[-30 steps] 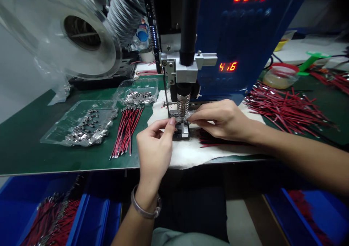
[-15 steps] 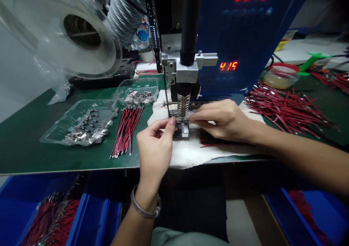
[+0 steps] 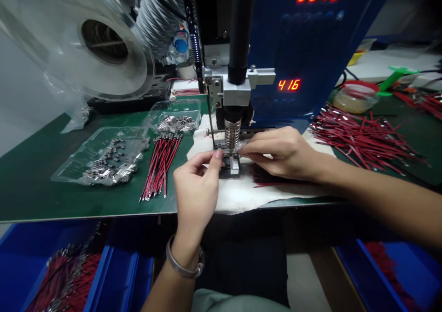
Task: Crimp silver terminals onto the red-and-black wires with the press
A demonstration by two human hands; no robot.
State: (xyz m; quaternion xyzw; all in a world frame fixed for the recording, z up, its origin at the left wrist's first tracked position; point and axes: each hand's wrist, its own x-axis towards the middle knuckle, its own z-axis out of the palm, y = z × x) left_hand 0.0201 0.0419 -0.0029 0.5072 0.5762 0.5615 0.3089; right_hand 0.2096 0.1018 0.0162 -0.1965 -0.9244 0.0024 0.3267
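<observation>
My left hand (image 3: 198, 183) is pinched at the left side of a small metal fixture (image 3: 235, 164), and whatever its fingertips hold is too small to make out. From the right, my right hand (image 3: 285, 153) pinches close under the sprung head (image 3: 232, 134) of a blue machine (image 3: 286, 40); its fingertips hide what they grip. Red and black wires (image 3: 267, 176) lie on white cloth (image 3: 238, 197) below my right hand. A bundle of red and black wires (image 3: 160, 164) rests left of my left hand.
Clear plastic trays with small metal parts (image 3: 113, 160) stand on the green table (image 3: 37, 178). A large pile of red wires (image 3: 362, 137) and a red-lidded jar (image 3: 357, 96) lie to the right. Blue bins (image 3: 113, 275) sit below the table edge. A clear reel (image 3: 138, 67) hangs upper left.
The lower red display on the machine has gone from 415 to 416. Both hands stay in nearly the same place.
</observation>
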